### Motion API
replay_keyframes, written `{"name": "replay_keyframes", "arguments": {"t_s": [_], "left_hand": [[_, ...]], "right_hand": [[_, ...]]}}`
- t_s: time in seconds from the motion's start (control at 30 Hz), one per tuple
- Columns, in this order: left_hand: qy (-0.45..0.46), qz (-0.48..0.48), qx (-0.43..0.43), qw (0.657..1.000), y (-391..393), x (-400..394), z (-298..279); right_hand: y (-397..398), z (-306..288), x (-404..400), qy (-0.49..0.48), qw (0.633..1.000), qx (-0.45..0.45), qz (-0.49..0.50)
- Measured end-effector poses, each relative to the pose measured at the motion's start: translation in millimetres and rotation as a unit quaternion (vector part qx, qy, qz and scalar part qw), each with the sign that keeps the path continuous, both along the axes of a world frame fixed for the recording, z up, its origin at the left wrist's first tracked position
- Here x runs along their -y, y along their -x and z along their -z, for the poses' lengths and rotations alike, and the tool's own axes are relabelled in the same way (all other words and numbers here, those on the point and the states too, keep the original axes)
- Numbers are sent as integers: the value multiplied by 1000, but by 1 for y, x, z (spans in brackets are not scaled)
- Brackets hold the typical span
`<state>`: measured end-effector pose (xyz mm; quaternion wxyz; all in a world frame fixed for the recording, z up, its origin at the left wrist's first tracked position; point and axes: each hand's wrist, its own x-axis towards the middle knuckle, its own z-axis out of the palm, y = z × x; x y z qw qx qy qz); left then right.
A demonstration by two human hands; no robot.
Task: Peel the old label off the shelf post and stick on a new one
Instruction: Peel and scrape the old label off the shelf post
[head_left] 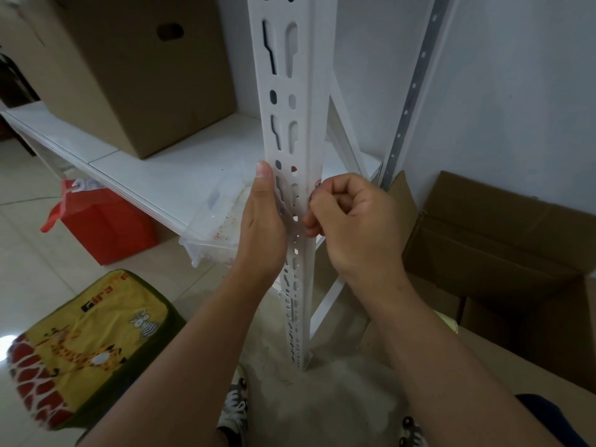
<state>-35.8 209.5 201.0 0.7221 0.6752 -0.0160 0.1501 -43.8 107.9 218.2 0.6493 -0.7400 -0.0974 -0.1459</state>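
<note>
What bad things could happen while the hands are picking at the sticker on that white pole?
The label could tear, since the right hand only pinches its edge against the shelf post and most of it is hidden. The left hand rests beside the post's slotted holes, whose edges might scrape a finger. The clear plastic container sticks out over the shelf edge and might get knocked off.

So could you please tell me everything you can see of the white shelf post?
The white shelf post stands upright on the floor, an angled strip that looks like painted metal, punched with keyhole slots and round holes. The left hand steadies its left edge; the right hand pinches a small reddish label at its right edge.
</note>
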Motion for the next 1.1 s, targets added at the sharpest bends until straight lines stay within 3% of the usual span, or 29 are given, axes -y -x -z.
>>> {"name": "replay_keyframes", "arguments": {"t_s": [0.1,0.23,0.43,0.6,0.67,1.1], "left_hand": [[13,10,6,1000,-2,-1,2],[4,17,45,999,-2,-4,2],[-60,-23,80,995,4,1,8],[-204,-226,190,933,16,5,16],[-258,-254,233,902,20,4,15],[-326,-167,322,873,27,4,8]], "right_hand": [[2,3,1,42,998,51,0],[13,9,-4,59,993,58,-84],[4,1,10,-141,984,-12,-106],[-1,2,19,-168,972,-31,-158],[-1,3,21,-189,964,-44,-182],[-5,7,26,-220,939,-79,-252]]}}
